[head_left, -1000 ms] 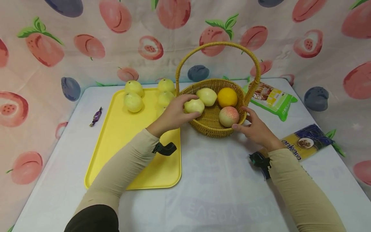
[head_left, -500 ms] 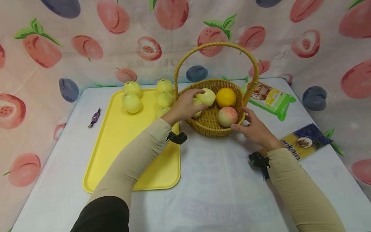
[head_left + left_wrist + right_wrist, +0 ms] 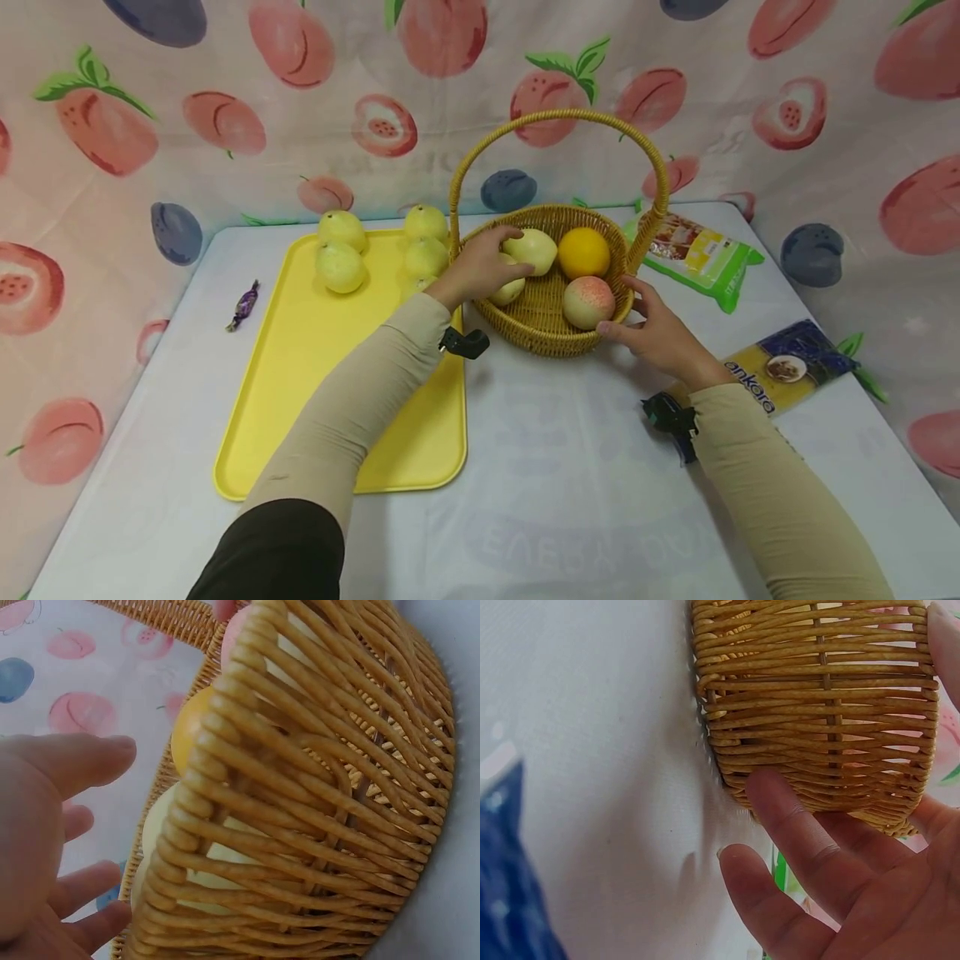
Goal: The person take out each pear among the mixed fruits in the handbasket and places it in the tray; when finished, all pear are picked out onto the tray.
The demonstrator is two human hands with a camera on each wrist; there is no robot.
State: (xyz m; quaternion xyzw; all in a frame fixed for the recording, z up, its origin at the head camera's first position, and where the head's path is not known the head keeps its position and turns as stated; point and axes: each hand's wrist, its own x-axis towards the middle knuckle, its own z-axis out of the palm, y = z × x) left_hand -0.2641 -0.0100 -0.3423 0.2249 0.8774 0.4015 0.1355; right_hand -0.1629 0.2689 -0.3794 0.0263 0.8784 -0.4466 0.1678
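Note:
A yellow wicker basket (image 3: 558,340) with a tall arched handle stands at the back of the table. Inside lie two pale yellow-green fruits, one of them (image 3: 534,252) farther back, plus an orange (image 3: 583,252) and a pinkish peach (image 3: 588,302). My left hand (image 3: 480,268) hovers over the basket's left rim, partly covering the nearer pale fruit (image 3: 510,287). In the left wrist view, its thumb (image 3: 105,759) and fingers are spread and hold nothing. My right hand (image 3: 660,333) grips the basket's right side, thumb at the rim and fingers along the outer wall (image 3: 817,712).
A yellow tray (image 3: 315,400) on the left bears several pale yellow-green fruits (image 3: 341,267). A purple-wrapped candy (image 3: 243,306) lies left of it. On the right are a green food bag (image 3: 708,262) and a blue-and-yellow packet (image 3: 795,367). A fruit-print cloth (image 3: 300,150) hangs behind.
My left hand has shifted right and farther over the basket, covering more of the nearer pale fruit, which stays in the basket. My right hand keeps its hold on the basket.

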